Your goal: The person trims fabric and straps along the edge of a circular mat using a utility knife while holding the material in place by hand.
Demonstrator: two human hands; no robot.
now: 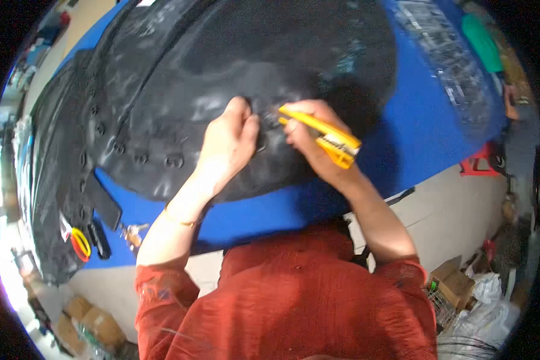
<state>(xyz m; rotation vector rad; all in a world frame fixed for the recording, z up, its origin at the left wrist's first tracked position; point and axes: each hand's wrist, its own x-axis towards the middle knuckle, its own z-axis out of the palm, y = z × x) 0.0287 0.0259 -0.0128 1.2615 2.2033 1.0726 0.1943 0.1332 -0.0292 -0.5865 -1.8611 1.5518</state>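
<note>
A large, glossy black sheet of material (270,48) spreads over the blue table, with several small black loop-like pieces along its left and lower edge. My left hand (229,139) presses down on the sheet, fingers curled into a grip on it, with the fingertips hidden. Beside it, my right hand (315,135) is closed around a yellow stapler (336,139), held at a slant with its front end toward the left hand. Blur hides whether the stapler touches the sheet.
Yellow-and-red-handled scissors (80,243), a black tool (99,239) and keys (133,235) lie at the table's (252,219) left front. More black material (54,162) hangs over the left side. A clear plastic-wrapped bundle (444,60) lies at right. Cardboard boxes (96,324) stand below.
</note>
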